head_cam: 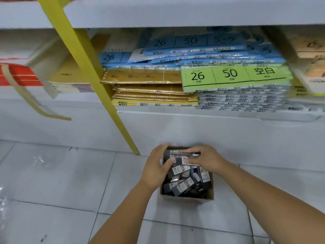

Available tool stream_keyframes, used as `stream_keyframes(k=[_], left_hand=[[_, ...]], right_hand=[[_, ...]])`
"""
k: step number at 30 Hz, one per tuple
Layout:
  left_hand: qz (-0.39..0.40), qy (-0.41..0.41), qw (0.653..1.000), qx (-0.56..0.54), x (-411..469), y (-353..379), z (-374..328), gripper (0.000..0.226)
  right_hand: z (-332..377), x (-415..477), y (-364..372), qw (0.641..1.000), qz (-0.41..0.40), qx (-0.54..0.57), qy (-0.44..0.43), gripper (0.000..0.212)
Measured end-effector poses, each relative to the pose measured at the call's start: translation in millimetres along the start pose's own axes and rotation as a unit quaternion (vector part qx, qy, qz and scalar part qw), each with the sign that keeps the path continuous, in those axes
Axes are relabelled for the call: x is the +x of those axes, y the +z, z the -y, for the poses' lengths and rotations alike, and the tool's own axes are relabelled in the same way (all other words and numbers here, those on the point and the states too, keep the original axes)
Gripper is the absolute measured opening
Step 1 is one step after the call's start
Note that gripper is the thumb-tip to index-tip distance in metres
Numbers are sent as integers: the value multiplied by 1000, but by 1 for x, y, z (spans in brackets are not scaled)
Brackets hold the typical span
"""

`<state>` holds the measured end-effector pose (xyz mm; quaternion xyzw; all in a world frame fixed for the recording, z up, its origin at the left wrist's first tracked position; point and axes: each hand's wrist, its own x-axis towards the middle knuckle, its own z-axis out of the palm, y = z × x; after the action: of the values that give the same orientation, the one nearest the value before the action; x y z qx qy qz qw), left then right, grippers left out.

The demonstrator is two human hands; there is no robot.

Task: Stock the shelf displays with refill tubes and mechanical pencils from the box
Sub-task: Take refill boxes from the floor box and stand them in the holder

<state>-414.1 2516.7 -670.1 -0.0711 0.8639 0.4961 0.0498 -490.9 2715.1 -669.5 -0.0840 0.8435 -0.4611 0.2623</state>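
A small cardboard box (188, 199) stands on the tiled floor against the shelf base. It is full of dark refill tubes (182, 186) with white and red labels. My left hand (156, 166) reaches in at the box's left side, its fingers curled round some of the tubes. My right hand (208, 160) is over the box's far right part and grips a dark mechanical pencil (186, 154) that lies across the top. What lies under the hands is hidden.
A white shelf unit stands just behind the box. Its low shelf holds stacks of loose-leaf paper packs, blue (202, 51), gold (149, 88) and green (233, 77). A yellow bar (98, 76) slants down to the floor left of the box. Grey floor tiles (61, 182) spread to the left.
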Motion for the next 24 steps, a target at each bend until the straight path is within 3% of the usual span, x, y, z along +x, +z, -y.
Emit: stream_keyframes(k=[6, 10, 14, 19, 24], left_hand=[[119, 26, 987, 108, 13, -14, -23, 52], [174, -35, 977, 120, 8, -18, -24, 52], [216, -26, 972, 91, 10, -10, -19, 36], [202, -106, 971, 71, 21, 1, 6, 20], [177, -169, 970, 4, 32, 3, 17, 29]], right_hand=[[18, -12, -17, 998, 53, -25, -23, 33], [23, -17, -21, 997, 64, -19, -31, 35], [13, -14, -14, 997, 66, 21, -22, 43], [-1, -1, -2, 998, 57, 39, -5, 65], [-7, 14, 7, 997, 53, 61, -6, 69]])
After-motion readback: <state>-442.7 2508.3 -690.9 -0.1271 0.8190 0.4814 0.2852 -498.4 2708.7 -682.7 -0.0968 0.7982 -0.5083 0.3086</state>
